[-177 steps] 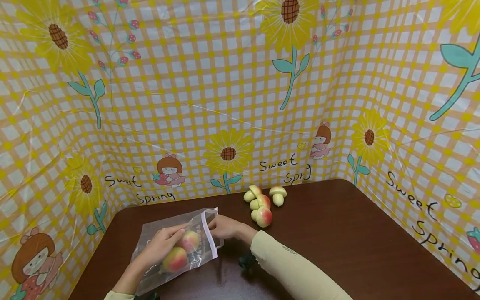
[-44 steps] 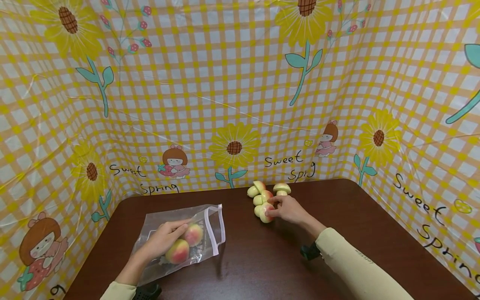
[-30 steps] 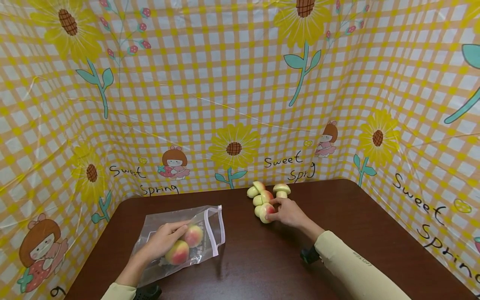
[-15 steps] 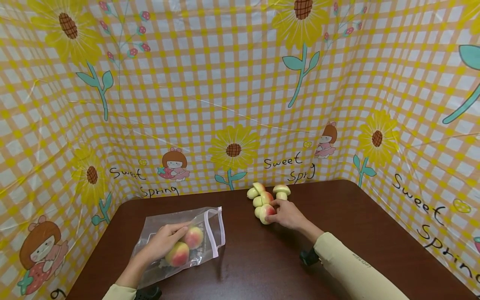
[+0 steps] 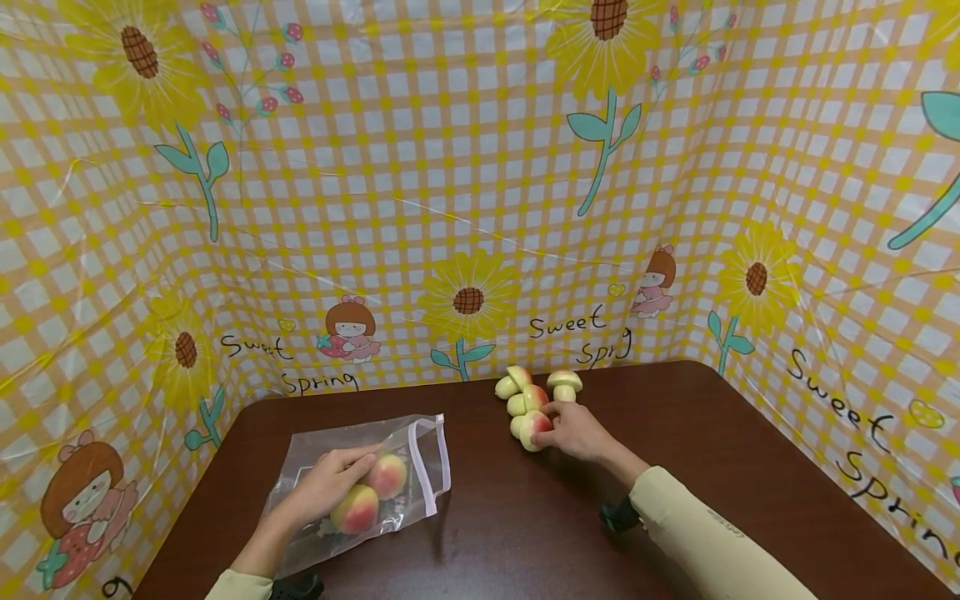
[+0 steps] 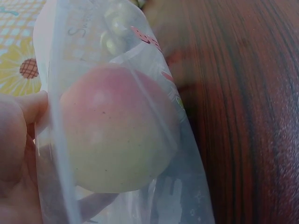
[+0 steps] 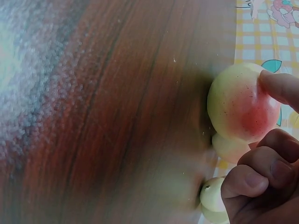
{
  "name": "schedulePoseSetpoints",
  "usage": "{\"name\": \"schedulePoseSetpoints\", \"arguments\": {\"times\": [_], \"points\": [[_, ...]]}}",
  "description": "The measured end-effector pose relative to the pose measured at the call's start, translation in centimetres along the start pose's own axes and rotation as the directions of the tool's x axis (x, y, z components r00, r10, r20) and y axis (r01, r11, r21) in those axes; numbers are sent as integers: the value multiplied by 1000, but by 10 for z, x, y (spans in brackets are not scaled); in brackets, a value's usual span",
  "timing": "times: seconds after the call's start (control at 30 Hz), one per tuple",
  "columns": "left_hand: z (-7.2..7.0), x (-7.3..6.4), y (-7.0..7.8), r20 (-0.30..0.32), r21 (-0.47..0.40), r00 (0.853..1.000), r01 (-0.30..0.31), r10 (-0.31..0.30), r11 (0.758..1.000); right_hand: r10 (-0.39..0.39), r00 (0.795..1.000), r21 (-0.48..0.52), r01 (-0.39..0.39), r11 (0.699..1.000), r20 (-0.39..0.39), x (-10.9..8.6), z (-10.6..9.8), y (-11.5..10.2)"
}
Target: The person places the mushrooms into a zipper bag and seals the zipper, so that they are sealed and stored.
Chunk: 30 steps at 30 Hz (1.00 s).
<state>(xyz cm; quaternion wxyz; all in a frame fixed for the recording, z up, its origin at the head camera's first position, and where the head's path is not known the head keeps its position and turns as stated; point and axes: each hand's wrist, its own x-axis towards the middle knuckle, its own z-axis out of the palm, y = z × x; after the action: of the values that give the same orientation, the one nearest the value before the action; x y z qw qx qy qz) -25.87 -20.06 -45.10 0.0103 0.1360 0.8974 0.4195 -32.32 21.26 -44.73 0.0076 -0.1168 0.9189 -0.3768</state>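
Fingers of the right hand (image 5: pixel 579 430) pinch a red-capped mushroom (image 5: pixel 536 431) right of centre, its long axis roughly sideways, stem pointing left. Similar mushrooms (image 5: pixel 535 397) crowd above. Lower left, the left hand (image 5: pixel 333 482) grips a clear bag (image 5: pixel 405 502), mouth facing right.

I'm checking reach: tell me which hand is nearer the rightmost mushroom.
The right hand, just in front of that mushroom; the left hand holds the zip bag, farther left.

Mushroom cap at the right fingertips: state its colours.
The mushroom cap is pale yellow-green, blushed red; clearest in the right wrist view.
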Motion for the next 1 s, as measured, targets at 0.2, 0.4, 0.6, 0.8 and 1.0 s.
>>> {"name": "schedulePoseSetpoints", "arguments": {"times": [0.2,0.4,0.6,0.8,1.0], "points": [[0,-1,1,-5,10,1000,-1,1,1000,18,1000,9,-18,1000,9,-1,0,3],[-1,-1,2,0,21,1000,-23,23,1000,15,1000,9,-15,1000,11,-1,-1,5],[-2,-1,1,1,11,1000,-16,16,1000,20,1000,20,-20,1000,22,1,-4,5],[-2,0,-1,6,5,1000,-28,28,1000,49,998,20,-49,999,26,0,-4,4],[-1,-2,-1,5,4,999,-34,34,999,51,998,29,-52,998,32,-2,-2,6]]}}
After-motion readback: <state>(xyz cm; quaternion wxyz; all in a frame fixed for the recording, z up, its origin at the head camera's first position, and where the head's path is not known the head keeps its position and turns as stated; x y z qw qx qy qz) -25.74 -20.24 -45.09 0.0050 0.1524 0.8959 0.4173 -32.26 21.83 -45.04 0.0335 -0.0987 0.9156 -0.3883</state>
